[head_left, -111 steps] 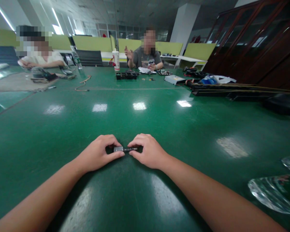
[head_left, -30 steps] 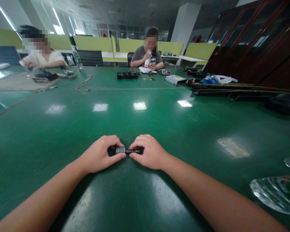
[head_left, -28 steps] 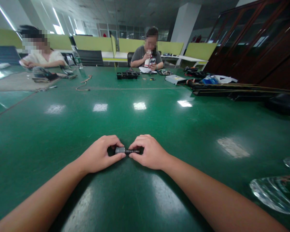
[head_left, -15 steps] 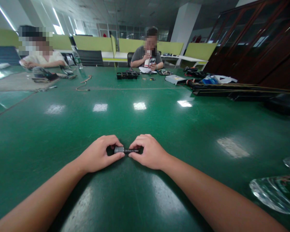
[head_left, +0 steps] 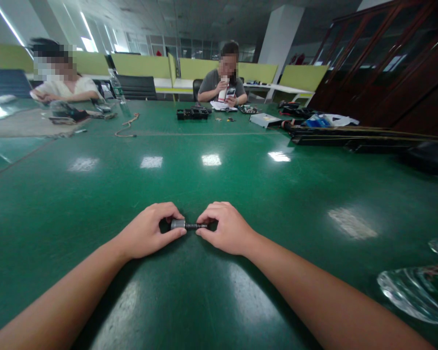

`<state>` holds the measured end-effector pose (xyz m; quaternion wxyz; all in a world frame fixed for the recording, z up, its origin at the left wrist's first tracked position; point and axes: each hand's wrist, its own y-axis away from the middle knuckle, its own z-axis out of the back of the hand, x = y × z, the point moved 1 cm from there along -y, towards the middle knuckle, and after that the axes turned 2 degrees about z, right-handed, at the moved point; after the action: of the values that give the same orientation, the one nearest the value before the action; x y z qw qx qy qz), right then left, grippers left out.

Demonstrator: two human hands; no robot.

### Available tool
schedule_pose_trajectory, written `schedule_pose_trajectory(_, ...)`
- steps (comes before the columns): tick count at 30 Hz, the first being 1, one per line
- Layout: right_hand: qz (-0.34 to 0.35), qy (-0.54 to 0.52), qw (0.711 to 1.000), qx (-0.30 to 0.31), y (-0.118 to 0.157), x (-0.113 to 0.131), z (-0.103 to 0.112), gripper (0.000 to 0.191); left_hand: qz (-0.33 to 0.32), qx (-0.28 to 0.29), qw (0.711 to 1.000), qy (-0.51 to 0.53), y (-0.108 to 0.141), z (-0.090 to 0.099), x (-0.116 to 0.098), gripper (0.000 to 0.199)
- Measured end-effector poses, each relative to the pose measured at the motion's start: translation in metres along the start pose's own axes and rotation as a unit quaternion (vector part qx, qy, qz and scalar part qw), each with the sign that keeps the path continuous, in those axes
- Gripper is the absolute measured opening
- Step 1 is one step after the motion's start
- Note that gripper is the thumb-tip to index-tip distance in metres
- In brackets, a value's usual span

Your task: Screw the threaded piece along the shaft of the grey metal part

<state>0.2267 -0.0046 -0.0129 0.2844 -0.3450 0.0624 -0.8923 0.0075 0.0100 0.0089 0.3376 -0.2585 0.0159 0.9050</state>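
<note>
A small metal part lies level just above or on the green table, a grey cylinder at its left end and a thin dark shaft running right. My left hand pinches the cylinder between thumb and fingers. Around the shaft's right end, the thumb and fingers of my right hand are closed. Between the two hands a short stretch of the shaft shows. Whether the part touches the tabletop cannot be made out.
Clear plastic bottles lie at the right edge. Across the table are a black device, a silver box, a cord and long dark bars. Two people sit at the far side, one drinking and holding a phone.
My left hand and the cylinder have shifted slightly left, while my right hand has moved a touch right. More of the bare shaft shows between them.
</note>
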Motion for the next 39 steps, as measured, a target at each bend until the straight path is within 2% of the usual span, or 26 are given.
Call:
schedule_pose_trajectory(13,-0.018,0.009,1.0,-0.009,-0.002,-0.004,0.001,0.008,0.017,-0.016,1.0,0.007,0.002,0.002,0.008,0.023)
schedule_pose_trajectory(20,-0.098,0.033,0.991,-0.083,-0.003,-0.019,0.006,0.006,0.037,-0.022,0.999,-0.001,0.001,0.004,0.009,0.025)
schedule_pose_trajectory(31,-0.069,0.021,0.997,-0.034,-0.003,-0.012,0.004,0.008,0.053,-0.016,0.998,0.011,0.001,0.001,0.012,0.025)
schedule_pose_trajectory(39,-0.052,0.004,0.998,-0.033,-0.004,-0.012,0.001,0.01,0.041,-0.018,0.999,0.025,0.001,0.0,0.01,0.021)
